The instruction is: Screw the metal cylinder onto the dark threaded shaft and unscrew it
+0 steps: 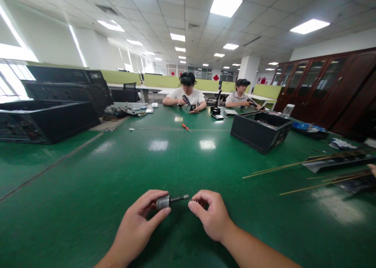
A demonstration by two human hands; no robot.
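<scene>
My left hand (138,223) is closed round a small electric motor (163,202), a silver cylinder with a dark end. Its thin dark shaft (179,198) points right and ends in a pale, ridged tip. Close to that tip, my right hand (214,215) has thumb and forefinger pinched together. A small coppery part (196,200) shows partly between those fingers; its kind is too hidden to tell. A narrow gap separates the shaft tip from the right fingertips. Both hands are over the near part of the green table (102,189).
An open black computer case (261,131) stands right of centre, and another (44,121) is at far left. A red screwdriver (185,128) lies mid-table. Thin brown rods (276,169) stick out from the right. Across the table, two people (188,96) hold dark tools.
</scene>
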